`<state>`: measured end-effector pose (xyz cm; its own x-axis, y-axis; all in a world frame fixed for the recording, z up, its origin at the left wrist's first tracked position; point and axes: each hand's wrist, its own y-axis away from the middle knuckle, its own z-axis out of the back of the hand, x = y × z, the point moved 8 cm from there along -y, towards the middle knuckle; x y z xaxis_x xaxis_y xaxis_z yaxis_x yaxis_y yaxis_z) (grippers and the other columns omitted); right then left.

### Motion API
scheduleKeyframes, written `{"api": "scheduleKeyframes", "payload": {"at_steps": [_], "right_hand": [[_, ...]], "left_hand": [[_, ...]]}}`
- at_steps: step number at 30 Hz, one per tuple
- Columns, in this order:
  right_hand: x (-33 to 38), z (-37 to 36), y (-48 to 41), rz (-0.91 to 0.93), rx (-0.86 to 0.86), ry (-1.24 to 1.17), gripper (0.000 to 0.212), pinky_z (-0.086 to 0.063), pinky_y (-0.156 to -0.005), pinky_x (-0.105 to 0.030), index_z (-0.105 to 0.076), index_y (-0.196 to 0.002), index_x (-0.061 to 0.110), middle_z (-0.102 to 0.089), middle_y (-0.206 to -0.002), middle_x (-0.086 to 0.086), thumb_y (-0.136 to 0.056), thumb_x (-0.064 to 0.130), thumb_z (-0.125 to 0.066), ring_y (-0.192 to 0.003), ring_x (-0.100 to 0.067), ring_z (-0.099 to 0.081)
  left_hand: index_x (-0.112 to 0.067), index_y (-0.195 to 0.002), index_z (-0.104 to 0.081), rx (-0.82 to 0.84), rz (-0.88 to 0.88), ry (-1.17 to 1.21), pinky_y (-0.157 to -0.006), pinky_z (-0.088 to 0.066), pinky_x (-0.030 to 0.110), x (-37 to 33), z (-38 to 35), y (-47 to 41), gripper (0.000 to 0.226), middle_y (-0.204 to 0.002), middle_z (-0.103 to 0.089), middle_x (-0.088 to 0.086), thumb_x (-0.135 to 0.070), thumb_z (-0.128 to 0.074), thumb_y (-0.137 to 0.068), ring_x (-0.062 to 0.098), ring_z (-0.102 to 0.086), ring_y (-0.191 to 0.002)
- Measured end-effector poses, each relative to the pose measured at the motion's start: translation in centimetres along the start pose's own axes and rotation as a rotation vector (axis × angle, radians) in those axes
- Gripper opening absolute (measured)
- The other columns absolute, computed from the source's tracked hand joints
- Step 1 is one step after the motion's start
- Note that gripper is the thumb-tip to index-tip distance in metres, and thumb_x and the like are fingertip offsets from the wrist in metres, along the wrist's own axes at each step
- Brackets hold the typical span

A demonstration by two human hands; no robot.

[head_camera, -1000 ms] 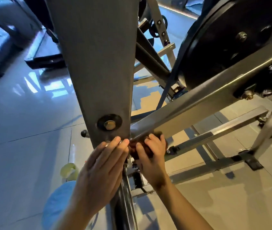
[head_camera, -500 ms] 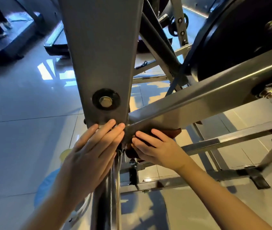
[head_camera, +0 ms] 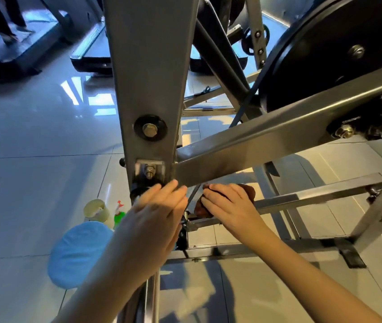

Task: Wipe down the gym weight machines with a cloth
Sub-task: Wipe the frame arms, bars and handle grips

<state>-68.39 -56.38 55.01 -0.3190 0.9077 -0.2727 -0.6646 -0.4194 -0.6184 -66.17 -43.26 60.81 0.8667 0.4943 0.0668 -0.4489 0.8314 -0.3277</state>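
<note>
A big grey post (head_camera: pixel 148 78) stands up in the middle. Low down to the left of the post, two bottles stand on the shiny floor (head_camera: pixel 34 159). One is a pale yellow bottle (head_camera: pixel 95 208), and I cannot tell what is in it. Just beside it, nearer the post, is a green spray bottle (head_camera: pixel 118 214) with a red tip. How full it is I cannot tell. A round blue thing (head_camera: pixel 78 252) sits in front of both bottles and hides their bottoms.

The cloth (head_camera: pixel 247 190) is brown and bunched up. It is just to the right of the post's bottom end, right under the slanted bar (head_camera: pixel 278 136) that joins the post there. Its long side runs from low near the post to higher on the right, much like the bar above it. I cannot tell if it touches the bar.

The right hand (head_camera: pixel 229 206) lies on top of the cloth with its fingers bent over it, gripping it. The left hand (head_camera: pixel 155 213) is at the post's bottom end. Its fingers are straight and close together, with the tips at the corner where the bar meets the post. It holds nothing.

A fat bolt (head_camera: pixel 150 129) sits on the post above the hands. A big black round plate (head_camera: pixel 325 54) is up to the right of the post. Far up to the left of the post is a treadmill (head_camera: pixel 10 52) with somebody's legs (head_camera: pixel 1 17) on it.
</note>
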Motion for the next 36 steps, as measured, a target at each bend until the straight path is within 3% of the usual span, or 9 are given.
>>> {"api": "scheduleKeyframes", "payload": {"at_steps": [3, 8, 12, 16, 18, 20, 27, 30, 36], "right_hand": [[-0.9, 1.3, 1.5, -0.254, -0.093, -0.187, 0.032, -0.034, -0.099, -0.038, -0.052, -0.118, 0.009, -0.065, -0.118, -0.014, -0.087, 0.014, -0.053, -0.118, -0.027, -0.046], [-1.4, 1.1, 5.0, -0.512, -0.139, -0.374, 0.029, -0.025, -0.112, -0.025, -0.059, -0.114, 0.01, -0.06, -0.122, -0.009, -0.086, 0.015, -0.052, -0.117, -0.025, -0.046], [-1.7, -2.5, 9.5, -0.642, -0.074, -0.504, 0.029, -0.028, -0.109, -0.023, -0.059, -0.114, 0.015, -0.053, -0.123, 0.001, -0.086, 0.015, -0.052, -0.117, -0.02, -0.046], [-2.7, -5.5, 14.2, -0.754, -0.024, -0.619, 0.029, -0.03, -0.106, -0.016, -0.059, -0.112, 0.023, -0.055, -0.118, 0.01, -0.085, 0.016, -0.052, -0.117, -0.004, -0.043], [-2.9, -6.6, 16.5, -0.762, -0.012, -0.66, 0.029, -0.027, -0.106, -0.01, -0.06, -0.112, 0.024, -0.053, -0.116, 0.014, -0.086, 0.019, -0.048, -0.115, 0.002, -0.041], [-3.1, -8.4, 18.9, -0.752, 0.037, -0.698, 0.028, -0.029, -0.104, -0.01, -0.061, -0.112, 0.026, -0.052, -0.116, 0.016, -0.089, 0.019, -0.046, -0.114, 0.002, -0.042], [-3.3, -15.8, 27.6, -0.817, 0.165, -0.712, 0.029, -0.031, -0.094, -0.009, -0.07, -0.101, 0.026, -0.061, -0.105, 0.015, -0.086, 0.005, -0.055, -0.104, -0.001, -0.048], [-2.9, -19.4, 31.7, -0.917, 0.164, -0.751, 0.033, -0.032, -0.088, -0.006, -0.062, -0.101, 0.035, -0.057, -0.102, 0.024, -0.089, 0.005, -0.056, -0.103, 0.013, -0.045], [-2.2, -26.7, 36.6, -1.018, 0.127, -0.755, 0.022, -0.034, -0.081, -0.004, -0.065, -0.095, 0.027, -0.06, -0.094, 0.018, -0.092, 0.006, -0.061, -0.096, 0.01, -0.05]], "left_hand": [[-0.006, -0.124, -0.059, 0.039, 0.065, 0.08, -0.101, -0.037, 0.04, -1.8, -1.0, 0.9, 0.048, -0.13, -0.057, 0.008, -0.027, -0.041, -0.085, 0.025, -0.05, -0.126], [-0.007, -0.098, -0.072, 0.159, 0.153, 0.165, -0.089, -0.044, 0.041, -7.0, -3.7, 1.1, 0.056, -0.101, -0.069, 0.007, -0.029, -0.088, -0.049, 0.027, -0.066, -0.096], [-0.012, -0.132, -0.055, 0.312, 0.152, 0.082, -0.108, -0.038, 0.043, -9.5, -8.1, 1.7, 0.047, -0.139, -0.049, 0.002, -0.033, -0.055, -0.09, 0.023, -0.045, -0.13], [-0.017, -0.104, -0.075, 0.431, 0.306, 0.226, -0.08, -0.055, 0.028, -10.2, -14.9, 2.2, 0.043, -0.115, -0.069, -0.004, -0.041, -0.074, -0.068, 0.017, -0.06, -0.112], [-0.014, -0.142, -0.045, 0.429, 0.44, 0.267, -0.109, -0.031, 0.028, -9.7, -18.6, 2.5, 0.049, -0.15, -0.036, -0.005, -0.031, -0.047, -0.096, 0.02, -0.025, -0.141], [-0.02, -0.152, -0.014, 0.413, 0.521, 0.329, -0.118, -0.007, 0.03, -10.2, -22.7, 3.0, 0.054, -0.16, -0.008, -0.006, -0.028, -0.035, -0.103, 0.015, -0.003, -0.147], [-0.013, -0.15, -0.026, 0.409, 0.558, 0.416, -0.114, -0.015, 0.021, -13.3, -35.0, 4.4, 0.052, -0.156, -0.025, -0.002, -0.024, -0.039, -0.101, 0.015, -0.023, -0.144], [-0.008, -0.135, -0.049, 0.505, 0.603, 0.352, -0.111, -0.033, 0.034, -12.6, -42.4, 7.2, 0.067, -0.141, -0.049, 0.009, -0.053, -0.046, -0.086, 0.029, -0.046, -0.129], [-0.019, -0.153, -0.012, 0.309, 0.607, 0.407, -0.114, -0.013, 0.021, -11.9, -48.3, 7.4, 0.056, -0.158, -0.015, -0.002, -0.028, -0.033, -0.101, 0.014, -0.02, -0.144]]}}
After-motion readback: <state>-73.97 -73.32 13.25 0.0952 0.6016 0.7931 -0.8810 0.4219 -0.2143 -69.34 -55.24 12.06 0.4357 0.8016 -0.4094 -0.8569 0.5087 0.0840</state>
